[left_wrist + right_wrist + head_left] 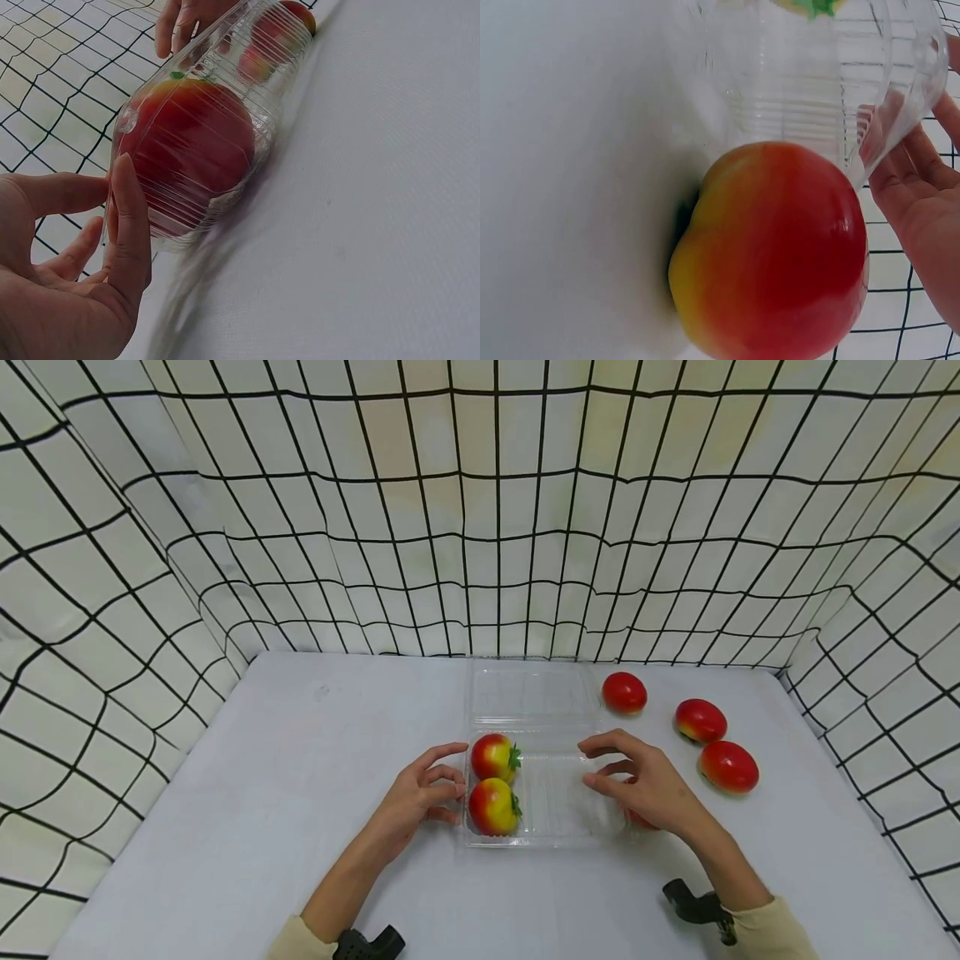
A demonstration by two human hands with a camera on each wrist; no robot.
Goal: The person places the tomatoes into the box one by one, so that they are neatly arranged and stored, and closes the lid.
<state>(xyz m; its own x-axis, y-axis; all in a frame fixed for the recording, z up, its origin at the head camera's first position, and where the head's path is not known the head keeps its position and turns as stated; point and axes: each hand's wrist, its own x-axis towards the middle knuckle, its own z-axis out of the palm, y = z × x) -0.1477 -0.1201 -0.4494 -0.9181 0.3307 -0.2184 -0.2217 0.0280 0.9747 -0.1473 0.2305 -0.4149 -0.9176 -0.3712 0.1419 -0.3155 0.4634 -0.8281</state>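
A clear plastic clamshell container lies open on the table, its lid folded toward the back. Two red-and-yellow fruits, a rear one and a front one, sit side by side at its left end, green leafy tops facing right. My left hand pinches the container's left rim, thumb and index finger at the edge. Over the right end hovers my right hand, fingers spread and bent loosely, holding no fruit. Beneath it, just outside the right wall, another fruit rests on the table, mostly hidden in the head view.
Three more red fruits lie to the right: one beside the lid, another further right, and a third close in front of that. Black wire mesh before white walls borders the white table at the back and sides.
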